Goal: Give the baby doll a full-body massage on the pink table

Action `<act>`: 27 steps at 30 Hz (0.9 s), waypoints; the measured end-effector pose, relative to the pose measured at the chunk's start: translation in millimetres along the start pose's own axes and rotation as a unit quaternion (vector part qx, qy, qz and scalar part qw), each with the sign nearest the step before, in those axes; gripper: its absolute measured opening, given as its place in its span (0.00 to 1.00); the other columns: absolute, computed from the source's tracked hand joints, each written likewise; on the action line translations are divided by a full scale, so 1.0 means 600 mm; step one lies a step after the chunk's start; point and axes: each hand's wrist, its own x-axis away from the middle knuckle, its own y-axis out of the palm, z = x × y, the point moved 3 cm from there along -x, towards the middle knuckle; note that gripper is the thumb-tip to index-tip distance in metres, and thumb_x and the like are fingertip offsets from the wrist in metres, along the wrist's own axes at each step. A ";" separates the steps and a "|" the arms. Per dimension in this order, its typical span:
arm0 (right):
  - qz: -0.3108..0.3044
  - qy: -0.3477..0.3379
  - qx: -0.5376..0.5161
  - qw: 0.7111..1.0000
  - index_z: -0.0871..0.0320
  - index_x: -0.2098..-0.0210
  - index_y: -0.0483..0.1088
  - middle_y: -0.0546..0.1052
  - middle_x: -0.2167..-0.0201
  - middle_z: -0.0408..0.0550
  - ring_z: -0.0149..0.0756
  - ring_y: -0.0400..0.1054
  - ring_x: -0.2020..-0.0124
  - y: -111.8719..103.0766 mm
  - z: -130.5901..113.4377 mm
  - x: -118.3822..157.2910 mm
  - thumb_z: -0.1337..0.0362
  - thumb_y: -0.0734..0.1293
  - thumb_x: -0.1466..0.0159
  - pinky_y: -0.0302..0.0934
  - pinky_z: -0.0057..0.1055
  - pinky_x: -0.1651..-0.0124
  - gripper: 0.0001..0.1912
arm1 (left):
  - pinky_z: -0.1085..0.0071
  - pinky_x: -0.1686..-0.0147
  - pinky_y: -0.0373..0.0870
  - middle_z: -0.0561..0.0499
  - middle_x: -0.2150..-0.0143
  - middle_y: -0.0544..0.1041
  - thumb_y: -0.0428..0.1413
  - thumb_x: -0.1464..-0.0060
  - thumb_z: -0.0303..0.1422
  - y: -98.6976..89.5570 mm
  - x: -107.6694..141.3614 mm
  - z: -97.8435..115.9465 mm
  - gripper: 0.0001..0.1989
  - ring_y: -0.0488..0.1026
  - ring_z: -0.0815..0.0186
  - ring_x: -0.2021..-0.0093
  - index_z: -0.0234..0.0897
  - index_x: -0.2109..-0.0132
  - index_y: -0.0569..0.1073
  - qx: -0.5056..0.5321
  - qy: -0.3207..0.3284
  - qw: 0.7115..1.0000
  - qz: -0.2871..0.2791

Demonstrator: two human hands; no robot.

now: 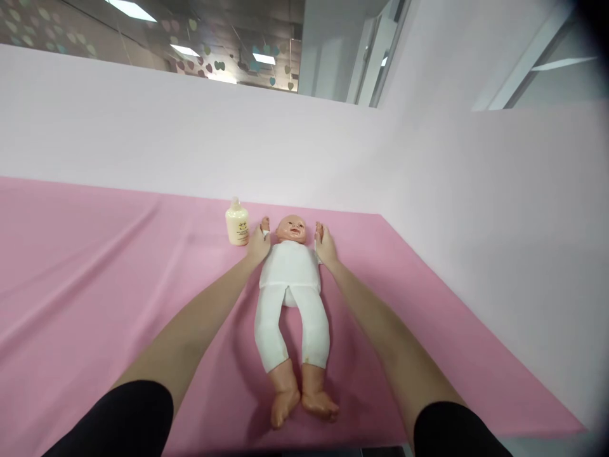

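A baby doll in white clothes lies on its back on a pink sheet, head toward the wall and bare feet toward me. My left hand is closed around the doll's forearm on the left side, with the doll's small hand showing above my fingers. On the other side, my right hand grips the doll's other forearm, and that small hand also points up past my fingers. Parts of my fingers are hidden behind the doll's arms. Just left of my left hand stands an upright bottle of pale yellow liquid with a pump top.
A white wall rises behind the pink surface, and another wall runs along the right. Above the back wall, a window shows ceiling lights and heart-shaped decorations. The sheet has creases on the left.
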 end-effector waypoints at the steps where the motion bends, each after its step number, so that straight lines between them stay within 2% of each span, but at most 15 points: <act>1: -0.005 0.043 0.017 0.999 0.60 0.42 0.58 0.68 0.43 0.55 0.36 0.63 0.43 0.005 0.013 -0.010 0.64 0.53 0.33 0.57 0.35 0.42 0.21 | 0.59 0.53 0.67 0.37 0.51 0.74 0.43 0.39 0.38 0.007 -0.009 -0.005 0.19 0.72 0.52 0.50 0.33 0.47 0.65 -0.024 -0.026 0.999 -0.019; 3: -0.022 0.116 0.052 0.992 0.61 0.45 0.60 0.71 0.46 0.56 0.37 0.67 0.47 0.012 0.038 -0.026 0.64 0.53 0.33 0.59 0.34 0.46 0.18 | 0.57 0.53 0.66 0.35 0.50 0.74 0.44 0.39 0.41 0.018 -0.021 -0.011 0.19 0.71 0.49 0.49 0.33 0.48 0.67 -0.073 -0.070 0.993 -0.058; 6: -0.043 0.166 0.077 0.982 0.61 0.53 0.65 0.75 0.53 0.57 0.39 0.70 0.53 0.016 0.066 -0.038 0.61 0.53 0.32 0.61 0.35 0.50 0.15 | 0.54 0.53 0.66 0.34 0.50 0.74 0.46 0.41 0.43 0.023 -0.026 -0.014 0.21 0.70 0.45 0.47 0.34 0.48 0.68 -0.135 -0.110 0.980 -0.101; 9: -0.056 0.178 0.085 0.979 0.61 0.61 0.68 0.77 0.61 0.57 0.40 0.71 0.59 0.017 0.079 -0.042 0.59 0.53 0.32 0.62 0.36 0.52 0.16 | 0.52 0.52 0.64 0.34 0.50 0.74 0.47 0.42 0.43 0.022 -0.025 -0.010 0.21 0.69 0.45 0.46 0.36 0.46 0.68 -0.166 -0.110 0.974 -0.109; 11: -0.059 0.175 0.086 0.979 0.61 0.63 0.68 0.77 0.62 0.57 0.40 0.71 0.60 0.017 0.077 -0.042 0.58 0.53 0.32 0.61 0.36 0.52 0.17 | 0.51 0.51 0.63 0.33 0.49 0.74 0.48 0.42 0.43 0.020 -0.023 -0.008 0.21 0.69 0.44 0.46 0.35 0.46 0.68 -0.165 -0.105 0.976 -0.100; 13: -0.054 0.165 0.083 0.981 0.60 0.61 0.68 0.77 0.60 0.57 0.40 0.71 0.58 0.015 0.069 -0.039 0.57 0.52 0.32 0.61 0.36 0.51 0.18 | 0.51 0.51 0.63 0.32 0.50 0.74 0.45 0.41 0.44 0.017 -0.020 -0.009 0.22 0.69 0.44 0.46 0.34 0.47 0.67 -0.133 -0.110 0.981 -0.089; 15: -0.036 0.140 0.064 0.987 0.60 0.55 0.67 0.76 0.56 0.56 0.38 0.70 0.54 0.009 0.055 -0.032 0.57 0.52 0.31 0.61 0.34 0.50 0.18 | 0.53 0.52 0.64 0.35 0.50 0.74 0.42 0.39 0.45 0.011 -0.013 -0.009 0.23 0.70 0.47 0.47 0.34 0.46 0.66 -0.078 -0.101 0.990 -0.062; 17: -0.008 0.090 0.013 0.996 0.58 0.48 0.62 0.73 0.49 0.55 0.35 0.68 0.50 -0.001 0.038 -0.020 0.57 0.52 0.32 0.60 0.33 0.47 0.19 | 0.57 0.50 0.65 0.38 0.47 0.73 0.43 0.39 0.41 -0.002 -0.002 -0.005 0.22 0.70 0.51 0.46 0.35 0.42 0.62 -0.016 -0.047 0.999 -0.013; 20: 0.009 -0.017 -0.074 0.997 0.57 0.40 0.53 0.66 0.41 0.55 0.35 0.63 0.42 -0.026 0.010 0.018 0.57 0.55 0.33 0.58 0.36 0.42 0.24 | 0.62 0.47 0.64 0.41 0.42 0.68 0.48 0.42 0.36 -0.030 0.032 0.008 0.26 0.67 0.57 0.44 0.34 0.38 0.55 0.052 0.092 0.994 0.040; 23: -0.029 -0.094 -0.066 0.993 0.57 0.37 0.50 0.61 0.38 0.56 0.38 0.58 0.38 -0.059 -0.009 0.078 0.57 0.57 0.34 0.57 0.39 0.39 0.28 | 0.60 0.46 0.63 0.42 0.45 0.70 0.50 0.43 0.39 -0.056 0.081 0.013 0.25 0.67 0.57 0.45 0.35 0.40 0.60 0.043 0.170 0.985 0.004; 25: -0.068 -0.125 0.003 0.990 0.57 0.37 0.52 0.64 0.39 0.56 0.42 0.59 0.39 -0.080 -0.014 0.123 0.58 0.60 0.36 0.56 0.43 0.38 0.29 | 0.58 0.45 0.63 0.43 0.47 0.72 0.51 0.45 0.40 -0.070 0.115 0.010 0.22 0.68 0.56 0.46 0.37 0.44 0.65 0.014 0.210 0.976 -0.052; 27: -0.136 -0.190 0.063 0.970 0.55 0.38 0.56 0.67 0.42 0.54 0.44 0.61 0.40 -0.094 -0.017 0.163 0.60 0.59 0.36 0.57 0.46 0.38 0.26 | 0.56 0.41 0.59 0.44 0.46 0.72 0.51 0.45 0.38 -0.078 0.145 0.005 0.19 0.65 0.55 0.43 0.40 0.47 0.68 -0.010 0.262 0.959 -0.104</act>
